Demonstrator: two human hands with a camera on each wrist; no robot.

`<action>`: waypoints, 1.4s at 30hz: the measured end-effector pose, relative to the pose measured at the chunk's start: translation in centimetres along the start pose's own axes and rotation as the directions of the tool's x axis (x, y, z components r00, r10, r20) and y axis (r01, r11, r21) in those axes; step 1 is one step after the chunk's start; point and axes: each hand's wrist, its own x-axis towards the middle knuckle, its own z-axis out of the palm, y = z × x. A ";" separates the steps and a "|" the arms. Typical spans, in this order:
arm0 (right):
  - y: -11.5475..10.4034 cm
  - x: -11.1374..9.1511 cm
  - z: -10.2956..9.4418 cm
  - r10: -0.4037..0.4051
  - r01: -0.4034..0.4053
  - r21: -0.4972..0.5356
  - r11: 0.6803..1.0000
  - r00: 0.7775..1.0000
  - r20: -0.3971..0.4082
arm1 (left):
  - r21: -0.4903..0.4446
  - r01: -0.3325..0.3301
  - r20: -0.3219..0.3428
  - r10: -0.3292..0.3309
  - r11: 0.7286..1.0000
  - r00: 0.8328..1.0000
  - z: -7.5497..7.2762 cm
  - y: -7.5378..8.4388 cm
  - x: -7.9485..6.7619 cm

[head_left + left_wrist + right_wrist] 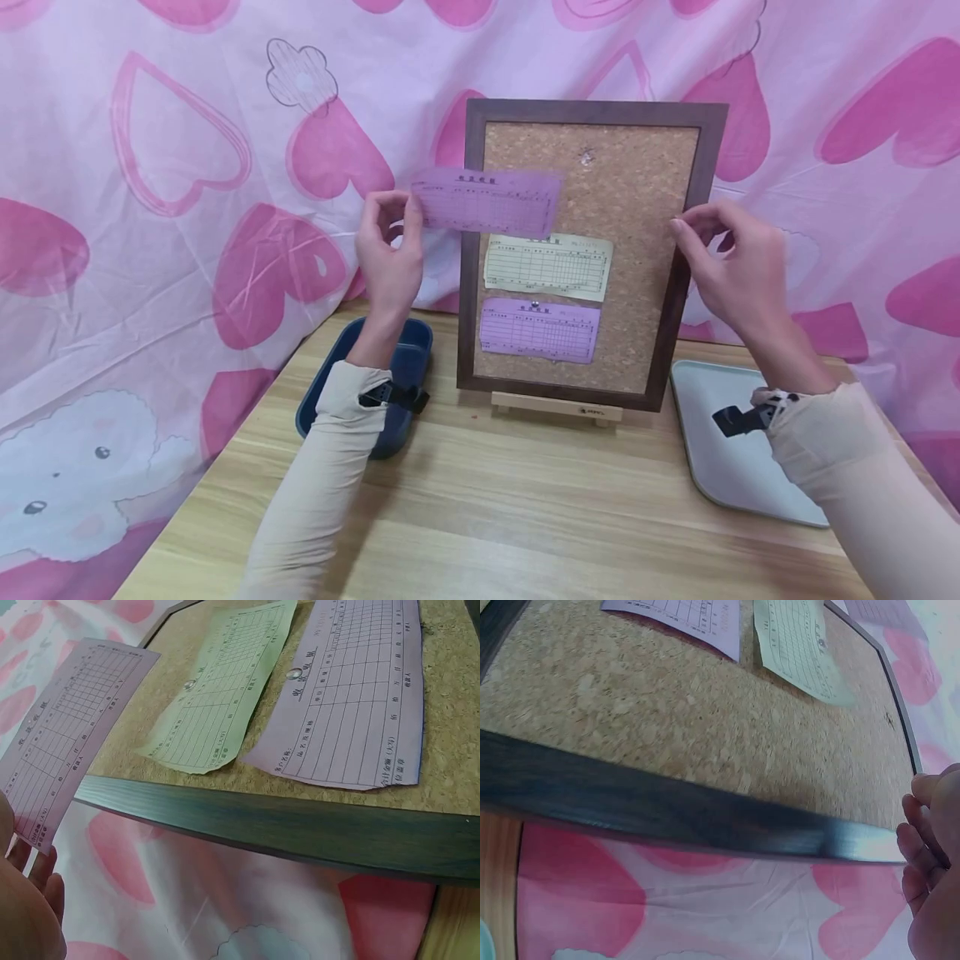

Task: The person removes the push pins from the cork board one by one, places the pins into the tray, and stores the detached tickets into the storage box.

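Note:
A purple receipt slip (487,202) is pinched by its left end between the thumb and fingers of my left hand (392,250), in front of the corkboard's upper left. The dark-framed corkboard (637,325) stands upright, slightly tilted back. Pinned on it are a pale green receipt slip (547,268) and, lower, another purple receipt slip (538,332). My right hand (738,262) is at the board's right frame edge, thumb and forefinger tips close together. Whether it touches the frame or pinches something small cannot be seen. In the left wrist view, clear pushpins (294,673) hold the slips.
A small wooden easel (555,406) supports the board on the wooden table (525,517). A dark blue tray (307,408) lies left, partly behind my left arm; a pale grey tray (705,450) lies right. Clear pins (587,157) sit near the board's top. A heart-patterned cloth (187,292) hangs behind.

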 end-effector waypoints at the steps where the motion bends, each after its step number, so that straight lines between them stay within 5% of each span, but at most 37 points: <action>1: 0.1 -0.2 -0.2 0.000 0.000 0.003 1.000 1.000 0.000 | -0.005 -0.005 -0.002 0.005 1.000 1.000 -0.2 0.0 -0.1; 15: 2.0 -3.4 -2.6 0.119 -0.118 0.044 0.992 0.993 -0.023 | -0.057 0.060 0.005 -0.060 0.997 0.998 -3.2 -1.2 -2.2; 21: 1.5 -5.0 -3.7 0.247 -0.247 0.023 0.969 0.968 -0.040 | -0.061 0.098 -0.017 -0.100 0.993 0.995 -4.9 -1.9 -2.9; 30: 5.2 -8.5 -4.8 0.402 -0.400 -0.074 0.914 0.915 0.022 | -0.024 0.120 -0.037 -0.121 0.992 0.992 -6.7 -3.2 -3.7; 42: 7.9 -12.4 -5.5 0.443 -0.431 -0.131 0.893 0.893 0.086 | 0.009 0.145 0.054 -0.145 0.989 0.988 -9.0 -4.6 -3.3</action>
